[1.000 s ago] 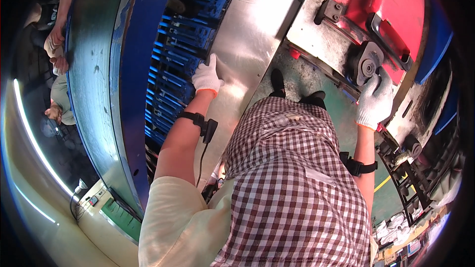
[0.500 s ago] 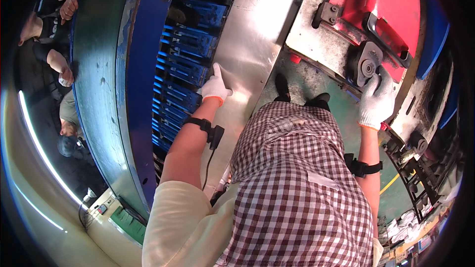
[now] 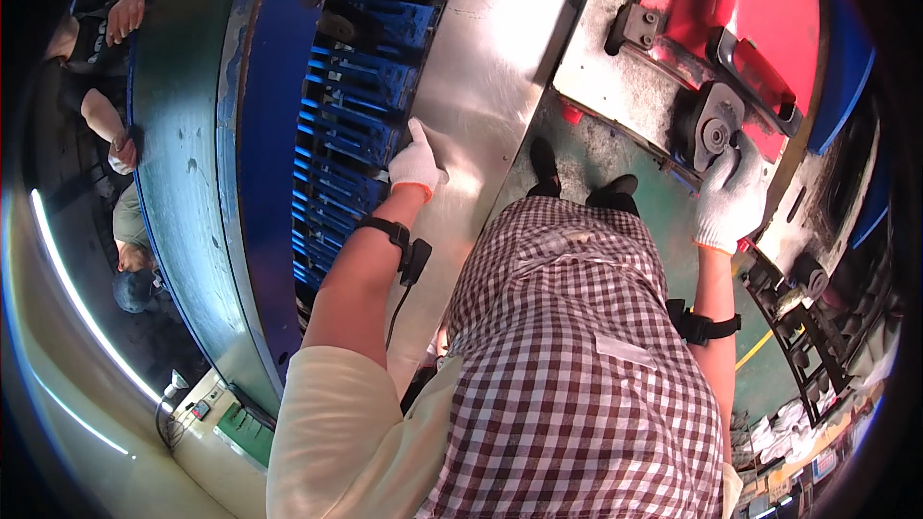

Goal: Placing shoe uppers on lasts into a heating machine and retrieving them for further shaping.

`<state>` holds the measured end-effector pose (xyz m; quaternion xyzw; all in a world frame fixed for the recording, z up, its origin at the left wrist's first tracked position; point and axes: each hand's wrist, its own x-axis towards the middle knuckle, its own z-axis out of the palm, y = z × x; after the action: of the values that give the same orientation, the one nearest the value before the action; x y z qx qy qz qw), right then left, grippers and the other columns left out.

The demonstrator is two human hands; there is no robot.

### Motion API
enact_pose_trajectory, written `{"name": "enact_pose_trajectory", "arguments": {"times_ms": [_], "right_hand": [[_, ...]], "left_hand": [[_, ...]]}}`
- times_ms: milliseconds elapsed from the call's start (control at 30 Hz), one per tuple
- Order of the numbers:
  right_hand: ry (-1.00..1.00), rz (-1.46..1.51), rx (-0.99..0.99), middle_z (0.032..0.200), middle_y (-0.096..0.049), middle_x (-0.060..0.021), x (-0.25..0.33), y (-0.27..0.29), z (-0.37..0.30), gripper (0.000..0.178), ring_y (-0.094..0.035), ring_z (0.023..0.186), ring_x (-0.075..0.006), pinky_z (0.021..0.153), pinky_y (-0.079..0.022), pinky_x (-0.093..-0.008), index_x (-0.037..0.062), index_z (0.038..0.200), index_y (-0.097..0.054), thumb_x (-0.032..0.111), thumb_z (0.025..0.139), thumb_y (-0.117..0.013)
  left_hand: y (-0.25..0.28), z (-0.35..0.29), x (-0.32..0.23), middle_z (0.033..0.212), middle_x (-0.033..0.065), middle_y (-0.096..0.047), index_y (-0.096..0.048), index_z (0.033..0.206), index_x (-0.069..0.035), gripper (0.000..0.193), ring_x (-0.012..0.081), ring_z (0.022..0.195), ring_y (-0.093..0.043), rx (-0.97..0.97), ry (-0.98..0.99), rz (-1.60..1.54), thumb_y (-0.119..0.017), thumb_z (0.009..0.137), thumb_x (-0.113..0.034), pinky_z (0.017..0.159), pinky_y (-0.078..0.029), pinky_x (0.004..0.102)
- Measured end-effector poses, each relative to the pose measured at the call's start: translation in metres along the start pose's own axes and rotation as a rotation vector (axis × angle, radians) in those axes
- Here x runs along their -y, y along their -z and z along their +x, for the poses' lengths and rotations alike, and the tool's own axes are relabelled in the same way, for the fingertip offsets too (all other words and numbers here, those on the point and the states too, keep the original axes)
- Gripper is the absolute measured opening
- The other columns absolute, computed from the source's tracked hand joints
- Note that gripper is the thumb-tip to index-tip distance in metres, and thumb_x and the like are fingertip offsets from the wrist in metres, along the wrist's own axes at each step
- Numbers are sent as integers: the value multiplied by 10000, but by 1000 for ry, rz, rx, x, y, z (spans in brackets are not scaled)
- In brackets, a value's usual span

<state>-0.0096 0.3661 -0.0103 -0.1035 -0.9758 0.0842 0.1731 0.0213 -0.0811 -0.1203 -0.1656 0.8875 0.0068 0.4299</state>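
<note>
Left hand (image 3: 415,163), one digit extended, lies over the metal surface (image 3: 486,58). My right hand (image 3: 731,196) is at the dark grey machine fitting (image 3: 717,113); I cannot tell whether either grips.

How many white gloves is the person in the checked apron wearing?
2: one on the left hand, over the shiny metal surface; one on the right hand, at the dark part. Both show.

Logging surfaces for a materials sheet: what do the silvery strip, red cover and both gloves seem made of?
Silvery strip: bare metal, likely brushed; bright glare, fine scratches.
Red cover: glossy; painted metal or plastic, highlights fit either.
Left glove, right glove: matte white fabric, probably knit; no shine, orange cuff edging, fibre unclear.
</note>
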Motion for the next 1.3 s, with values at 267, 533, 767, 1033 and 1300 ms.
{"name": "enact_pose_trajectory", "arguments": {"times_ms": [267,533,767,1033,1300], "right_hand": [[12,-9,12,1117,-760,-130,-6,-1,-1,273,-732,974,-335,863,-566,-428,104,1218,-710,185,963,-652],[-9,-43,-4,1104,-763,-118,-3,0,0,259,-734,957,-334,840,-572,-423,126,1209,-712,195,968,-649],[1,-14,9,1097,-761,-112,0,2,1,264,-733,962,-333,857,-570,-426,112,1209,-716,183,969,-636],[14,-14,15,1126,-756,-119,-5,2,-3,278,-728,997,-325,876,-567,-419,109,1221,-715,163,958,-644],[-11,-27,41,1135,-755,-122,0,5,-1,276,-729,998,-329,882,-566,-417,98,1218,-713,159,959,-639]], "left_hand": [[-9,12,0,1102,269,-737,37,1632,54,1394,393,973,-735,14,-1,31,-920,703,-351,887,-572,455],[-4,5,-2,1130,242,-733,95,1636,21,1402,353,1023,-740,43,10,55,-905,745,-393,923,-574,434],[-3,10,-5,1127,260,-733,125,1623,36,1336,373,1015,-739,89,33,83,-851,815,-384,933,-571,441],[4,6,-7,1124,271,-732,148,1614,47,1336,388,1003,-740,100,8,54,-838,829,-395,940,-569,452],[-3,12,-1,1142,300,-721,115,1618,58,1403,411,1023,-731,47,3,49,-900,762,-397,931,-561,451]]}}
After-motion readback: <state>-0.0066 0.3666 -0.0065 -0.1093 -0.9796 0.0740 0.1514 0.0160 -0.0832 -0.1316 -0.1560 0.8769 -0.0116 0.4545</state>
